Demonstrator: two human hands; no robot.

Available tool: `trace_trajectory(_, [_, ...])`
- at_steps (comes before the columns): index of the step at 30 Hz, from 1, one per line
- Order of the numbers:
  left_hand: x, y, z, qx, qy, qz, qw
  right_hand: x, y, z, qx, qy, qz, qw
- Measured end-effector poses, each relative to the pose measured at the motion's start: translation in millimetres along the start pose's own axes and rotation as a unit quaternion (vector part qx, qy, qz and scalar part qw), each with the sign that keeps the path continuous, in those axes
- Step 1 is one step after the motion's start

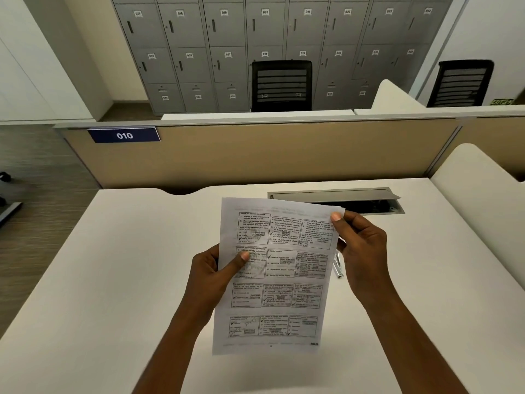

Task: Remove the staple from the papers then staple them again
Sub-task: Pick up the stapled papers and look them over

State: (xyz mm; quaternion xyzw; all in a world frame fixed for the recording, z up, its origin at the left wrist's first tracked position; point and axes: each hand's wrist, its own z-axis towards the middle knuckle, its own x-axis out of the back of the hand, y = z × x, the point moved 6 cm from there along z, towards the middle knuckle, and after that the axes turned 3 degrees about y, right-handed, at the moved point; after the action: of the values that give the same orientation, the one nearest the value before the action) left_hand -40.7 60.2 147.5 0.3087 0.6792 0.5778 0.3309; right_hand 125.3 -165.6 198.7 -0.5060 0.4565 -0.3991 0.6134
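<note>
Head camera looks down on a wide white desk (113,280), backed by a tan partition (284,152) carrying a blue plate marked 010 (124,135). Beyond it stands a wall of grey numbered lockers (227,52) and two black mesh chairs (281,85), one straight ahead, one off to the right. Set into the desk's far edge, a grey cable hatch (335,196) sits with its lid propped open. Front and centre, the papers (278,274) are held up above the desk, printed side facing the camera, boxed text and tick marks showing, slightly blurred. Left hand (210,274) grips the left edge at mid-height, thumb pressed on the front, fingers behind. Right hand (360,248) pinches the top right corner, thumb on top of the sheet. Just beside that right hand, peeking out past the papers' right edge, a small silvery metal tool (338,267) lies on the desk; I cannot tell what it is. No staple can be made out.
</note>
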Motion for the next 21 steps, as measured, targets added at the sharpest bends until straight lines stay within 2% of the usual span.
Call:
trace_trajectory(12, [3.2,-3.6,3.3,0.006,0.01,0.001,1.0,-0.1,27.7,-7.5,-0.044,-0.009,-0.011,0.999])
trace_trajectory(21, [8.2,-0.3,25.9,0.007,-0.002,0.092,0.996,1.3,51.7,-8.5,-0.089,0.013,-0.002,0.996])
